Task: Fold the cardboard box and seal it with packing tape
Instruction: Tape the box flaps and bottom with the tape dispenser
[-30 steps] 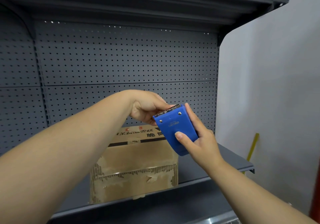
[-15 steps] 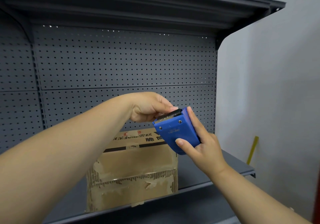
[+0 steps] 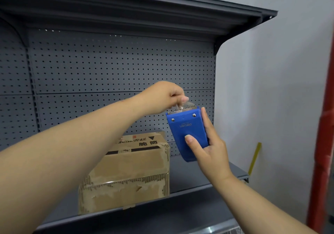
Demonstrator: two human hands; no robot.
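Fingers of the left hand (image 3: 163, 96) pinch a clear tape end (image 3: 188, 105) at the serrated edge of a blue plastic tape dispenser (image 3: 188, 132), gripped by the right hand (image 3: 209, 152). Its embossed logo is unreadable. Below, a worn cardboard box (image 3: 132, 170), printed "脆筒", sits closed on a grey metal shelf (image 3: 198, 174).

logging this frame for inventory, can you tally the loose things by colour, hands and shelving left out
blue: 1, the tape dispenser in the right hand, the left hand pinching the tape end at its teeth
brown: 1, the cardboard box on the shelf
yellow: 1, a strip against the wall
total: 3
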